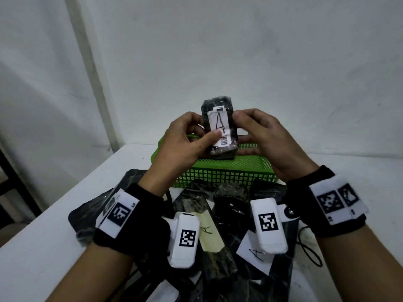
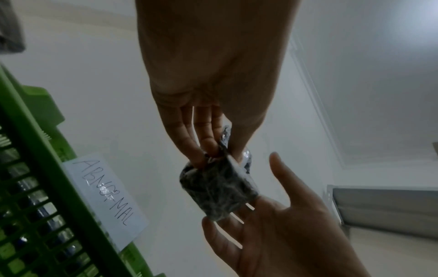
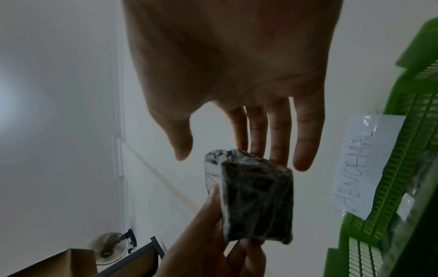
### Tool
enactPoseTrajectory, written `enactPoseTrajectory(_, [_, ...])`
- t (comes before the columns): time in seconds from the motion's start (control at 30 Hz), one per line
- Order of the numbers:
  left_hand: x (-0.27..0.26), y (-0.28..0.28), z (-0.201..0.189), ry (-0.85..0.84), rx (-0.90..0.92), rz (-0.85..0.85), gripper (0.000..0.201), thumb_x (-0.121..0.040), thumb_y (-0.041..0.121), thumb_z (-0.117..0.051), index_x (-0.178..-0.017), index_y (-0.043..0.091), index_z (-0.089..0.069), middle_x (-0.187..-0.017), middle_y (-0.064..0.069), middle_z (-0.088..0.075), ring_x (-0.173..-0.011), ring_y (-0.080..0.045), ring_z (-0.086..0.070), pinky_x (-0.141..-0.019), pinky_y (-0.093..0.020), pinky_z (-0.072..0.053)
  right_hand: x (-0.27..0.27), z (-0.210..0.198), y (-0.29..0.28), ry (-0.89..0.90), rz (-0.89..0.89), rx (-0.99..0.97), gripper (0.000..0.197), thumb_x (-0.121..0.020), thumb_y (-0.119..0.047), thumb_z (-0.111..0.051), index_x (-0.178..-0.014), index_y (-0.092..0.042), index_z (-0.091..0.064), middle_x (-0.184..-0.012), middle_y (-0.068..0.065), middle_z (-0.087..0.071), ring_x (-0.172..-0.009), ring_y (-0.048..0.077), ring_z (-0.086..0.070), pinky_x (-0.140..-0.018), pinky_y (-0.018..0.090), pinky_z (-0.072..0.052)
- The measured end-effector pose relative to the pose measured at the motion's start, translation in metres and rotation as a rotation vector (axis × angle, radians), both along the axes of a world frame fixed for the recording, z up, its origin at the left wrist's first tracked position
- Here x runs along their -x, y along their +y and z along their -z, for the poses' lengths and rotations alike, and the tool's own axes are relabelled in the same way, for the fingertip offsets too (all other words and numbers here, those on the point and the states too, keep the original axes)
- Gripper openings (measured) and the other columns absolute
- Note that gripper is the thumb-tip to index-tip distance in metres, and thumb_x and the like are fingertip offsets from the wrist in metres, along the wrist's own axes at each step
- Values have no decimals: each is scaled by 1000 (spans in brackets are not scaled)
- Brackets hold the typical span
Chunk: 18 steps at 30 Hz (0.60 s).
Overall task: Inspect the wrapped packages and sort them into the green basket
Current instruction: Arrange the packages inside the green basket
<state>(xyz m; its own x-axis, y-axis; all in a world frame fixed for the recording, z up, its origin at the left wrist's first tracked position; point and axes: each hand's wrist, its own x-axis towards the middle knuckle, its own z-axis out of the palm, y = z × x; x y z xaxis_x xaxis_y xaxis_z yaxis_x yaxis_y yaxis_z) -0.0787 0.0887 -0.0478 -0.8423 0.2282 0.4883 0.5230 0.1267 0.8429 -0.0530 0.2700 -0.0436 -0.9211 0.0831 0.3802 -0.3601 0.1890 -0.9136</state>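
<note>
A small black wrapped package with a white label marked "A" and a barcode stands upright in the air above the green basket. My left hand grips it, thumb on the label and fingers behind. My right hand touches its right side and back with straight fingers, and its thumb stands slightly apart. In the left wrist view the package sits between my left fingers and the flat right palm. The basket carries a paper tag reading "ABNORMAL".
Several more black wrapped packages, some with "A" labels, lie piled on the white table between me and the basket. A wall rises close behind. A black shelf frame stands left of the table. A cardboard box and a fan sit beyond.
</note>
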Motion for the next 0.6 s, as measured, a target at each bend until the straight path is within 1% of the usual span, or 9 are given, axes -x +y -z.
enactPoseTrajectory(0.03, [-1,0,0,1,3,2,30,-84,32,-77,-104,14,-65,-79,2,-66,-60,-12,-65,-59,-31,-54,0,2,0,6,2,-20,46,-82,-49,-76,-117,-22,-65,-113,-3,-74,-95,15,-75,-75,39,-61])
enactPoseTrajectory(0.1, [-2,-1,-1,-23,-16,40,24,-87,27,-75,-102,12,-66,-84,1,-66,-65,-13,-66,-62,-30,-55,2,5,0,51,75,-81,47,-78,-42,-81,-118,-22,-66,-112,-3,-75,-94,15,-75,-80,45,-63])
enactPoseTrajectory(0.2, [-1,-3,-2,-28,6,103,14,-89,21,-71,-101,15,-66,-92,-1,-67,-81,-15,-69,-71,-32,-58,4,6,2,86,176,-66,48,-69,-44,-79,-110,-21,-69,-105,-4,-76,-96,16,-74,-87,51,-60])
enactPoseTrajectory(0.27, [-2,-1,-2,-24,29,125,12,-92,17,-69,-103,17,-64,-97,-2,-64,-86,-14,-70,-73,-29,-58,5,5,3,92,186,-37,44,-69,-41,-78,-107,-21,-70,-102,-2,-77,-97,16,-74,-90,51,-58])
enactPoseTrajectory(0.33, [1,4,-5,-57,8,135,17,-92,13,-68,-107,17,-61,-100,-1,-62,-86,-14,-71,-73,-29,-59,7,5,5,81,187,-29,44,-72,-41,-79,-110,-21,-70,-102,-2,-78,-96,16,-75,-88,46,-59])
enactPoseTrajectory(0.4, [9,11,-12,-95,11,129,29,-90,13,-71,-116,20,-59,-104,-1,-64,-87,-19,-72,-77,-37,-62,10,5,8,67,191,-24,39,-81,-34,-79,-116,-19,-68,-102,0,-78,-93,14,-75,-81,39,-58])
enactPoseTrajectory(0.47, [20,17,-22,-136,38,138,46,-87,14,-75,-128,23,-54,-111,-5,-62,-85,-21,-72,-81,-42,-62,12,3,14,45,219,-3,42,-88,-29,-76,-126,-19,-61,-103,2,-78,-91,14,-76,-80,40,-60])
enactPoseTrajectory(0.53, [30,23,-33,-176,50,173,56,-86,12,-75,-135,22,-50,-116,-9,-60,-83,-20,-70,-78,-33,-62,10,-3,21,15,227,-35,49,-90,-33,-74,-133,-23,-54,-103,1,-78,-89,11,-76,-82,40,-62])
enactPoseTrajectory(0.6, [42,31,-43,-198,76,221,55,-87,9,-74,-136,17,-50,-114,-12,-61,-82,-17,-68,-72,-26,-60,9,-14,31,-7,178,-158,60,-86,-40,-75,-138,-28,-50,-110,-2,-75,-96,9,-74,-84,38,-62])
